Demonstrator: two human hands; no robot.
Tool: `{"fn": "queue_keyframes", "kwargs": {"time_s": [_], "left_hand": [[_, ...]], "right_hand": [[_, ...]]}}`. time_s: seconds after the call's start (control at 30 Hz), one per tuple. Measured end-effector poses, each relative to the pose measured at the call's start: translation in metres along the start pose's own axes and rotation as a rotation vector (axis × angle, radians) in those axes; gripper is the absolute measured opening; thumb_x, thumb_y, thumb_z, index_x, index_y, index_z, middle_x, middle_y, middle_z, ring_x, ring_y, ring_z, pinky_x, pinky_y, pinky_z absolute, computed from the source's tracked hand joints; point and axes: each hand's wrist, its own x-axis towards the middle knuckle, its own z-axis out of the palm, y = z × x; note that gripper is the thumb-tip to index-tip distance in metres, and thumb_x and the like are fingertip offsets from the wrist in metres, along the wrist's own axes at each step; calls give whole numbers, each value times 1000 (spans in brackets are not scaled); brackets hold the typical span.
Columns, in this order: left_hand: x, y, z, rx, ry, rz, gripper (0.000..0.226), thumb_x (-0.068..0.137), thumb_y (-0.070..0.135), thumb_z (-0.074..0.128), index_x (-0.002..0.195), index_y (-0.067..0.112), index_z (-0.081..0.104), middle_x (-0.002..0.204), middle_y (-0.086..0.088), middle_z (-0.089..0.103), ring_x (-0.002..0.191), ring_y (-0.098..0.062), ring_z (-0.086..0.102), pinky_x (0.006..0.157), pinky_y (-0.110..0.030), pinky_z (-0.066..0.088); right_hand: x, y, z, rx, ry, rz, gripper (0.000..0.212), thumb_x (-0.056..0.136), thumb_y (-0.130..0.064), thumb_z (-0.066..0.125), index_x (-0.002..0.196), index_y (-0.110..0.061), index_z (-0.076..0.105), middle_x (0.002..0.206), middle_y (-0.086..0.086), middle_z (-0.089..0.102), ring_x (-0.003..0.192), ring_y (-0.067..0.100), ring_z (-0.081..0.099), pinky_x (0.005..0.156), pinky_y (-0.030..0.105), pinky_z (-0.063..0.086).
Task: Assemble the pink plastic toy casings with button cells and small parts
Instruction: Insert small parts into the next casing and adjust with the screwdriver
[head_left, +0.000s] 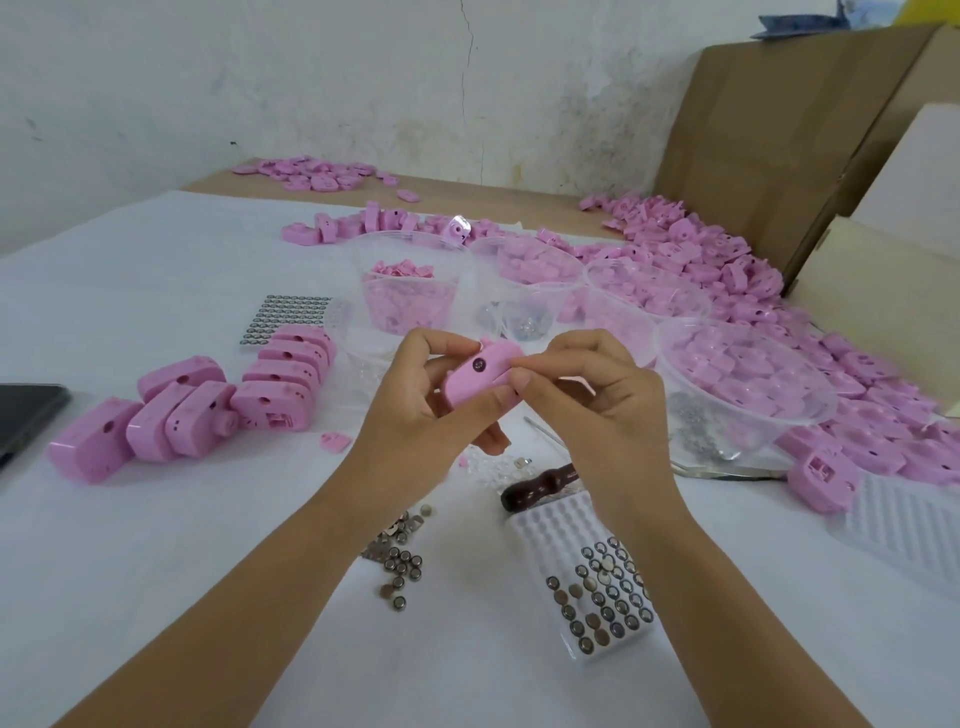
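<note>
White table (156, 571): pink hard-plastic toy casing (470, 382) is held mid-frame.
Likely light, stiff; its edges are pinched by left hand (415, 402) and right hand (592, 400).

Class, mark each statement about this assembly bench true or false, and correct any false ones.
1. The left hand and right hand both hold one pink casing. True.
2. The row of casings stands right of the hands. False: it lies to their left.
3. Loose button cells lie nearer the person than the hands. True.
4. The clear bowl on the right is empty. False: it holds pink parts.
</note>
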Motion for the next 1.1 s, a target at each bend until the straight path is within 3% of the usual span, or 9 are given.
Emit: {"fn": "queue_keyframes", "kwargs": {"time_s": [0.17, 0.33, 0.43, 0.5, 0.6, 0.7, 0.8, 0.93, 1.1], "left_hand": [[1, 1, -2, -28, -12, 6, 44, 64, 20, 76, 97, 16, 48, 78, 0, 70, 52, -20, 63, 52, -23, 51], [3, -1, -6, 29, 2, 9, 38, 73, 7, 76, 104, 20, 58, 83, -2, 71, 51, -19, 62, 52, -24, 52], [5, -2, -7, 77, 52, 45, 33, 70, 10, 76, 98, 24, 66, 88, -4, 69, 50, -20, 63, 50, -25, 54], [7, -2, -9, 87, 96, 66, 33, 73, 3, 73, 95, 26, 64, 92, -7, 67, 50, -20, 64, 49, -26, 54], [8, -1, -14, 70, 141, 95, 33, 68, 7, 70, 90, 28, 59, 92, 1, 65, 48, -20, 63, 48, -26, 53], [8, 0, -15, 62, 143, 112, 31, 66, 13, 70, 87, 31, 55, 88, 5, 64, 49, -21, 63, 48, -26, 51], [8, 1, -15, 65, 139, 122, 31, 69, 14, 73, 87, 30, 54, 88, 3, 62, 49, -21, 62, 48, -26, 51], [8, 1, -13, 80, 163, 137, 34, 81, 2, 69, 91, 26, 47, 91, -4, 62, 50, -18, 63, 46, -23, 49], [10, 2, -11, 77, 173, 141, 31, 86, 0, 61, 93, 23, 41, 101, -21, 58, 49, -14, 58, 44, -21, 46]], "right_hand": [[3, 1, -3, 141, -28, 143, 22, 77, -6, 71, 83, -27, 73, 91, 6, 70, 92, 24, 66, 89, 41, 53], [2, 0, -2, -42, -73, 48, 30, 82, 1, 67, 92, -27, 66, 80, -11, 69, 82, 5, 65, 71, 15, 50], [2, 1, 0, -39, -76, 49, 24, 86, -1, 63, 94, -24, 65, 80, -8, 68, 79, 7, 64, 68, 15, 49], [4, 2, -4, -57, -37, 109, 19, 87, -7, 62, 84, -25, 67, 73, -10, 67, 71, 6, 62, 66, 16, 50], [9, 8, -15, -435, -82, 172, 19, 82, -15, 69, 68, -29, 67, 61, -17, 64, 57, -4, 54, 60, 8, 42], [8, 16, -18, -742, -177, 212, 16, 80, -20, 67, 67, -29, 66, 66, -17, 63, 57, -4, 53, 55, 6, 37], [5, 22, -8, -814, -246, 171, 8, 83, -27, 67, 75, -29, 70, 73, -15, 60, 63, -1, 51, 59, 10, 37], [-3, 32, 18, -894, -375, 41, 14, 87, -31, 63, 93, -27, 75, 84, -3, 61, 83, 12, 50, 70, 27, 43], [-2, 40, 32, -1061, -446, -60, 20, 90, -25, 54, 96, -26, 74, 92, -1, 60, 91, 18, 47, 71, 27, 37]]}}
